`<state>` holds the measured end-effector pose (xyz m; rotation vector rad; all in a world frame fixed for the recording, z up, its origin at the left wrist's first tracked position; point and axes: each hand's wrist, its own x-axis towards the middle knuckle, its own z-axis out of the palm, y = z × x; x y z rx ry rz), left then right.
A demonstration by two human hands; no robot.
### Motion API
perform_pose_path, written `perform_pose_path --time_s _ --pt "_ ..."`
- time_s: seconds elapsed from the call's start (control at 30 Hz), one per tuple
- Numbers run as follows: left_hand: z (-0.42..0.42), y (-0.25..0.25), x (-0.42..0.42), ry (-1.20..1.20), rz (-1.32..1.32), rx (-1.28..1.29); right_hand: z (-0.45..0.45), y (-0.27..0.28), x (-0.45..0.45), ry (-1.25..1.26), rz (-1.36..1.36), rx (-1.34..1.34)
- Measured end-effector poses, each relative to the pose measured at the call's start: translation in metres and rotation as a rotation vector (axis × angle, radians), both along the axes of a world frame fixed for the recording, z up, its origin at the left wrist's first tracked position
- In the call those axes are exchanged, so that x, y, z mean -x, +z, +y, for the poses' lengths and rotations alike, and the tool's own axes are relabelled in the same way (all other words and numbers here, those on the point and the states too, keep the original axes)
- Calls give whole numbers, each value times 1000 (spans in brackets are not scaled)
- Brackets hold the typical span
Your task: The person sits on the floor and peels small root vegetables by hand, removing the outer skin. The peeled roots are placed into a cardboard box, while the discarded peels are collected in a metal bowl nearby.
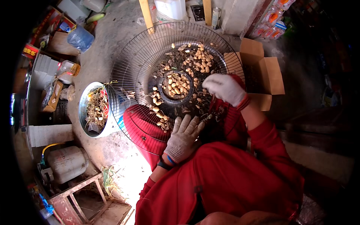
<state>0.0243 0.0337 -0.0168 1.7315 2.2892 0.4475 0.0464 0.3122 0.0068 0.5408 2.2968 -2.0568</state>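
Note:
A round black wire fan guard [125, 63] lies over my knees. Unshelled peanuts [203, 60] are heaped on its far right part, among dry leaves and stem bits. More peanuts [177, 84] fill the ring at its centre, and a line of them trails toward me on the left. My left hand [182, 137], in a whitish knit glove, rests on the near edge with fingers spread, holding nothing visible. Over the right part hovers my gloved right hand [225, 87] with its fingers curled inward; whether anything is in them is hidden.
Left of the guard stands a bucket [81, 112] of dry plant scraps. An open cardboard box [274, 74] is at the right. A spray can [216, 18] stands beyond. A gas cylinder [66, 164] and a rusty metal frame [76, 191] are at lower left.

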Motion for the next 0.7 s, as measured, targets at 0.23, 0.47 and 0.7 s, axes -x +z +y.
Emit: perform_pose_path --time_s 0.23,0.47,0.7 --pt "0 -1 1 -6 24 -7 -40 -29 1 206 101 -992" --pt "-1 -3 0 4 26 -15 -25 -14 3 132 327 -253" --pt "-1 -2 1 -2 0 -10 -2 11 12 -135 131 828"
